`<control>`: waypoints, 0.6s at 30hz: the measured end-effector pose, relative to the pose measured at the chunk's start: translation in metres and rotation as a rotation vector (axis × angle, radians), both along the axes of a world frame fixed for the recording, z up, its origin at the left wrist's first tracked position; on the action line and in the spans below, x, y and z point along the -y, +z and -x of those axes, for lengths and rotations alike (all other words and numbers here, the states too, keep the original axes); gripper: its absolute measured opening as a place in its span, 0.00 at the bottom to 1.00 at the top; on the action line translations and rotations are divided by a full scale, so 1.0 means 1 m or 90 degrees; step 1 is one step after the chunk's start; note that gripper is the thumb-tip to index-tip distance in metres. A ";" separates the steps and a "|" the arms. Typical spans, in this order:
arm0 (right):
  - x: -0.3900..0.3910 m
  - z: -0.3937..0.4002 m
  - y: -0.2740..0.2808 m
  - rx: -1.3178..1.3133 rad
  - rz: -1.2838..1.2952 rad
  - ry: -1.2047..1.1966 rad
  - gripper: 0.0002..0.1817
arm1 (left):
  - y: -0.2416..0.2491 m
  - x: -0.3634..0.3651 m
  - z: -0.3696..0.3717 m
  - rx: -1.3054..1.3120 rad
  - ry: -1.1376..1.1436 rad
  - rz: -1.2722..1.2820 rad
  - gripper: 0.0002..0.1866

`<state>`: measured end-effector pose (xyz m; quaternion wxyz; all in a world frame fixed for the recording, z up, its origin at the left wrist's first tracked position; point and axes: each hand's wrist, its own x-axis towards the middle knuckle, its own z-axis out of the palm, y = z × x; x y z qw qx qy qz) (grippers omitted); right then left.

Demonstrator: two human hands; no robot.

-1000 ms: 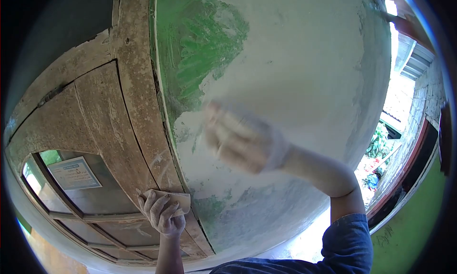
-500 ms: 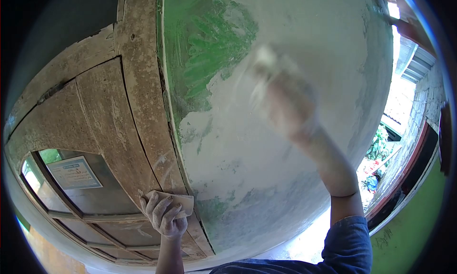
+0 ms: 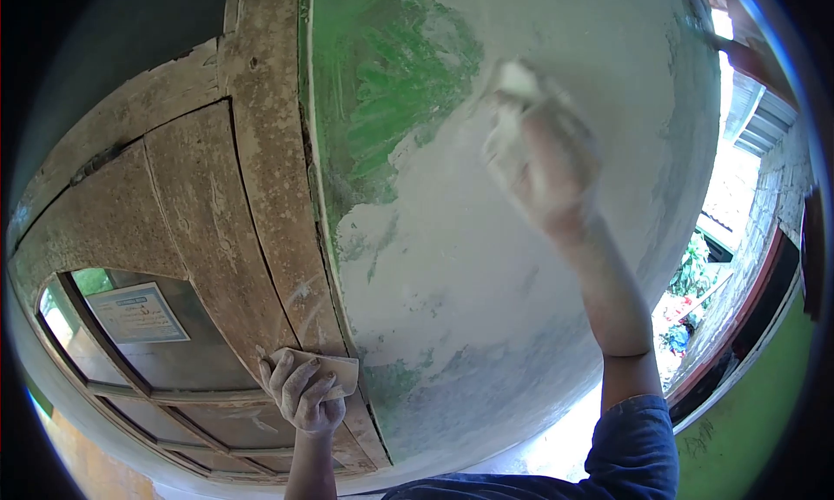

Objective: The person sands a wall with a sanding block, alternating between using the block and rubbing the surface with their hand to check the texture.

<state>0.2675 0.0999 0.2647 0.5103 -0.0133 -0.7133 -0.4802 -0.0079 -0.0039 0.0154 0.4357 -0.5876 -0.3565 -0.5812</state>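
In the head view, my left hand (image 3: 306, 396), dusted white, is closed around a flat pale scraper-like plate (image 3: 344, 375) in front of the wooden door frame. My right hand (image 3: 556, 157) is up against the upper middle of the wall (image 3: 469, 239), blurred by motion. Its fingers look curled around a whitish object (image 3: 519, 81) whose kind the blur hides. White and grey filler covers most of this wall. Green paint (image 3: 391, 83) shows at its upper left, beside the frame.
A worn wooden door (image 3: 195, 213) with glass panes and a paper notice (image 3: 137, 313) stands on the left, beside its frame post (image 3: 261, 109). At right are plants (image 3: 691, 265), a metal roof (image 3: 764, 113) and a green wall (image 3: 747, 413).
My right hand has shifted slightly right and up over the wall, still blurred. The left hand keeps its hold on the plate, and the view has shifted a little.
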 end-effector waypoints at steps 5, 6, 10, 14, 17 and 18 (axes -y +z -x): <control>0.029 0.031 -0.028 0.108 -0.011 -0.042 0.07 | 0.001 -0.001 0.000 -0.004 -0.008 -0.002 0.08; 0.037 0.036 -0.040 0.108 -0.010 -0.043 0.07 | 0.001 0.000 -0.001 -0.004 -0.009 -0.001 0.08; 0.036 0.024 -0.035 0.193 -0.025 -0.053 0.04 | -0.001 -0.001 0.000 0.012 -0.009 0.005 0.06; 0.031 0.008 0.005 0.041 -0.011 -0.080 0.04 | -0.004 -0.001 0.000 0.029 -0.008 0.016 0.04; 0.033 0.023 -0.013 0.066 -0.023 -0.088 0.05 | -0.006 -0.001 0.002 0.030 -0.014 0.018 0.05; 0.036 0.031 -0.026 0.111 -0.056 -0.078 0.06 | -0.006 -0.001 0.001 0.030 -0.015 0.019 0.05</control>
